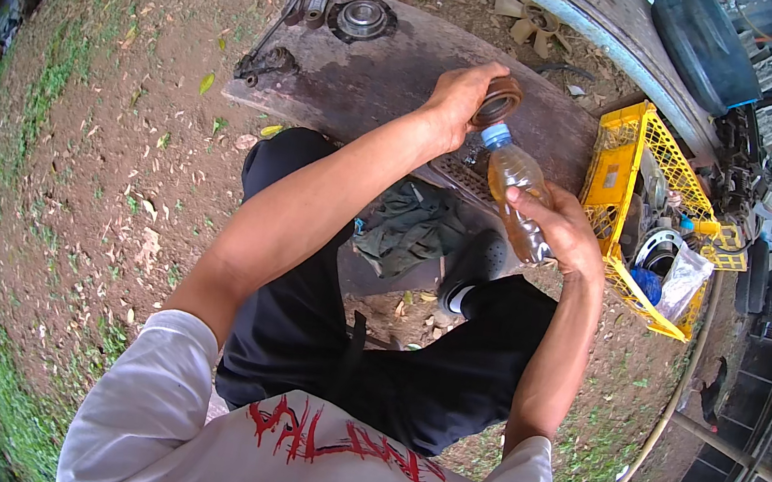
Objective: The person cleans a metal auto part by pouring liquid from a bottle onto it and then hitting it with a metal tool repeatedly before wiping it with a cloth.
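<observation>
My left hand [464,102] grips a rusty brown metal ring [501,101], possibly a bearing part, above the wooden board [416,69]. A clear plastic bottle [518,167] with a blue cap is held in my right hand [557,227]. Amber liquid shows inside it. The bottle tilts so that its capped end lies close beside the ring's lower edge; whether they touch I cannot tell. Toward the board's far left sits a round greasy metal hub part [362,19]. Dark metal linkage parts [274,64] lie along its left end.
A yellow plastic crate [615,169] holding mixed parts and a clear bag stands to the right. Dark green cloth [411,226] lies below the board, near my shoe [474,264]. A fan blade [532,22] rests on the ground beyond. Farther right is a blue-black plastic container [703,52].
</observation>
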### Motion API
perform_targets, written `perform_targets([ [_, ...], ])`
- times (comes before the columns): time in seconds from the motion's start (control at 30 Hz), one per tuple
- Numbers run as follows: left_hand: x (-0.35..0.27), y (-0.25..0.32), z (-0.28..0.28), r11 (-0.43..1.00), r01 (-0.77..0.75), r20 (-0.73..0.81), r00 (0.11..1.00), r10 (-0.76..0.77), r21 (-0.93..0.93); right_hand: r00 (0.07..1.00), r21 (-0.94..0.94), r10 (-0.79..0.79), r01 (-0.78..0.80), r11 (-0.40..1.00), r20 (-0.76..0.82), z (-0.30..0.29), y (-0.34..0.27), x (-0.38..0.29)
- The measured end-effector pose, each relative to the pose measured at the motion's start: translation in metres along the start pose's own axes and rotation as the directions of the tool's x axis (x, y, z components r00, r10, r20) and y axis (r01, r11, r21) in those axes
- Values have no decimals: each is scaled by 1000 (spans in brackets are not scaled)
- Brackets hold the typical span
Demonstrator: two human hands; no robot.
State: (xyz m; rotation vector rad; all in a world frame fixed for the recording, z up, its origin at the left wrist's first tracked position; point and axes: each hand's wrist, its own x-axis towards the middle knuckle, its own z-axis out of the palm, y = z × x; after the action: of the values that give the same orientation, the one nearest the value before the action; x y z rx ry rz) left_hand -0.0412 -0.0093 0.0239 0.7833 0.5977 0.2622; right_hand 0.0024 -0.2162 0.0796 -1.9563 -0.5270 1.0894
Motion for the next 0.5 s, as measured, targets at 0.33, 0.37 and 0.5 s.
perform_targets([
  [0.33,-4,-6,4,1000,22,11,1000,-22,-12,998,-56,-47,45,997,-32,-3,2,-6],
  [0.37,-4,-7,3,1000,18,17,1000,-18,-11,997,-53,-66,65,996,-27,-3,3,-6],
  [0.5,-4,-8,4,997,52,32,998,-53,48,997,-111,-65,60,992,-47,-3,-5,-10],
])
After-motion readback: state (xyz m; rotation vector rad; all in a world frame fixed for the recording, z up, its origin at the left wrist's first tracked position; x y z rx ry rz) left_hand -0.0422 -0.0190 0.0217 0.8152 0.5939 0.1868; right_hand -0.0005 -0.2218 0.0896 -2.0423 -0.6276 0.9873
